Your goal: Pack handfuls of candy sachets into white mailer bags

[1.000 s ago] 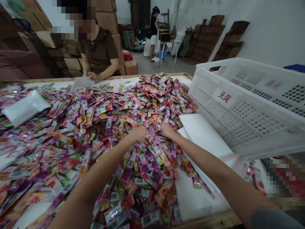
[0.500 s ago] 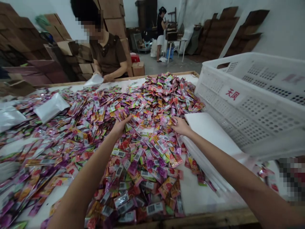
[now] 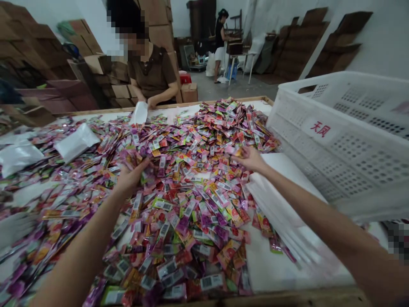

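Note:
Colourful small packets lie in a wide heap over the white table, piled highest near its far edge. At the left of the heap's middle, my left hand is closed round a bunch of packets, a little blurred. My right hand pinches an orange and pink packet with thumb and fingers, beside the taller pile. Below my right wrist lie flat clear plastic bags, next to a white sheet.
A white perforated crate stands at the right. Filled white bags lie at the left. Across the table a person holds a white bag. Another person stands farther back, near stacked cartons.
My left hand has moved left with its packets, away from my right hand. My right hand has shifted slightly right. The person opposite has raised the white bag upright.

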The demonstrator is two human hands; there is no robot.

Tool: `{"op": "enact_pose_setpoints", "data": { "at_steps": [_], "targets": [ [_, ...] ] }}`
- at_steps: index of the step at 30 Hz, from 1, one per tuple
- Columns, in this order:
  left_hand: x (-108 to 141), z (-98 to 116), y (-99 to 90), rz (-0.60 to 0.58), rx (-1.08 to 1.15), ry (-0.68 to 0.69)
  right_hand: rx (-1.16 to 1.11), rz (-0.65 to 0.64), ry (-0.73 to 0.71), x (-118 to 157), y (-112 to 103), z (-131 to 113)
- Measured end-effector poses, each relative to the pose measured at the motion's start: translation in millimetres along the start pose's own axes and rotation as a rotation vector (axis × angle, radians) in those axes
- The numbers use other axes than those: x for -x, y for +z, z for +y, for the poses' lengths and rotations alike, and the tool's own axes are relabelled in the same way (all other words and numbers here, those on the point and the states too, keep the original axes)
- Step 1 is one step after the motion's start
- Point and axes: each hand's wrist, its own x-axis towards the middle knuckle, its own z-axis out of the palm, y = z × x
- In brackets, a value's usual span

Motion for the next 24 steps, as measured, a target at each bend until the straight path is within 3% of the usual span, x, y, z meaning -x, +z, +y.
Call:
{"op": "enact_pose_setpoints", "data": {
  "at_steps": [2,4,7,10,13,17,19,21,24],
  "targets": [
    [1,-1,-3.8,-0.124,-0.29,0.152,0.086,0.004,0.0,-15,-25,21],
    [3,-7,14.0,-0.303,-0.644,0.214,0.189,-0.064,-0.019,-22,-29,27],
    [6,-26,56.2,-0.535,-1.196,0.174,0.328,-0.173,-0.019,-21,3,19],
    [7,-47,75.7,-0.588,-1.432,0.16,0.379,-0.213,0.012,-13,38,15],
    [3,-57,60.1,-0.554,-1.316,0.164,0.395,-0.206,0.033,-10,39,23],
    [-13,-46,23.7,-0.487,-0.782,0.184,0.242,-0.083,0.159,-18,7,36],
    [-21,-38,15.4,-0.439,-0.561,0.21,0.125,-0.031,0.19,-21,-1,38],
    [-26,-33,17.7,-0.379,-0.455,0.227,0.043,-0.027,0.163,-23,3,35],
    [-29,-40,36.7,-0.3,-0.349,0.17,-0.023,0.025,0.194,-25,25,25]
  ]
}}
